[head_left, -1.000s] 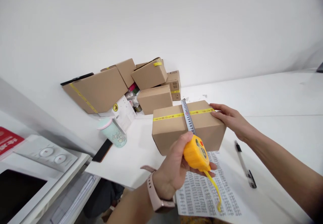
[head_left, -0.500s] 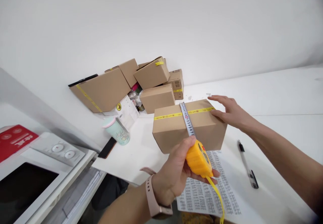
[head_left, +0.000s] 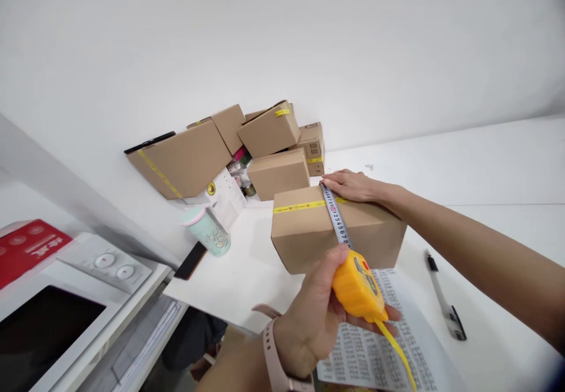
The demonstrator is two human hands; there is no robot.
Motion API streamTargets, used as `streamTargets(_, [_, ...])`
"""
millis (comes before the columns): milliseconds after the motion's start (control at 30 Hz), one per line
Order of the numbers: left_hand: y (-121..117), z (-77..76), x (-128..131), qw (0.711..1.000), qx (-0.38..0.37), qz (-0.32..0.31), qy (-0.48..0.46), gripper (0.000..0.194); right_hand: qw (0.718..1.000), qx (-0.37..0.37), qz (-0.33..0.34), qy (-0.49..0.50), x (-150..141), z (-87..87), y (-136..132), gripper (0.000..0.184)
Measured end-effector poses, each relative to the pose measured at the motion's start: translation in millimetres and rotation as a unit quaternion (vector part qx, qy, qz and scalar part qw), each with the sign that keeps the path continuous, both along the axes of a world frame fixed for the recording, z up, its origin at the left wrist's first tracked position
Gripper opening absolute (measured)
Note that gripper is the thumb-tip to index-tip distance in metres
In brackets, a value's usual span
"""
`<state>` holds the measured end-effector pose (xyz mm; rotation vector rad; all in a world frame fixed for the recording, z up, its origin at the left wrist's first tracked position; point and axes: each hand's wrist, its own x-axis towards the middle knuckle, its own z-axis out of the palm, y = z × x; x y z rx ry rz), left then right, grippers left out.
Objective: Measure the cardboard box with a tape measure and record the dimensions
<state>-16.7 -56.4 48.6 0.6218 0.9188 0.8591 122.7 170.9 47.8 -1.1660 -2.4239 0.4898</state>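
Note:
My left hand (head_left: 311, 309) is wrapped round the yellow case of a tape measure (head_left: 359, 286), its thumb on top near the blade's mouth. The silver blade (head_left: 338, 222) runs out across the top of a closed cardboard box (head_left: 304, 239) sealed with yellow tape. At the far top edge of the box, my right hand (head_left: 351, 186) holds the blade's end, fingers together. Its palm rests over the box top. A yellow strap (head_left: 397, 351) hangs from the case. Below lies a printed sheet (head_left: 353, 351), partly hidden by my left hand.
A black-capped pen (head_left: 445, 298) lies to the right on the white table (head_left: 507, 245). Several cardboard boxes (head_left: 280, 174) stand against the wall at the back. A mint cup (head_left: 209, 233) and a dark flat object (head_left: 190, 261) sit at left, beside a white microwave (head_left: 83, 298).
My right hand has moved left from the box's right end to the blade's end at the far edge. The left hand still grips the tape measure. The view has shifted slightly.

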Motion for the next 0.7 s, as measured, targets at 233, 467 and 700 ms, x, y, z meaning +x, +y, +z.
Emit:
streamTargets(233, [-4.3, -9.3, 4.4, 0.998, 0.003, 0.014, -0.058, 0.070, 0.998, -0.044, -0.041, -0.012, -1.4, -1.8, 1.8, 0.076])
streamTargets(467, [-5.9, -13.6, 3.3, 0.995, 0.014, 0.006, -0.094, 0.064, 0.997, -0.051, -0.051, -0.014, -1.8, 0.1, -0.9, 0.079])
streamTargets(700, [-7.4, -15.2, 3.5, 0.995, 0.013, 0.006, -0.099, 0.065, 0.997, -0.055, -0.051, -0.015, -1.6, 1.5, -1.7, 0.082])
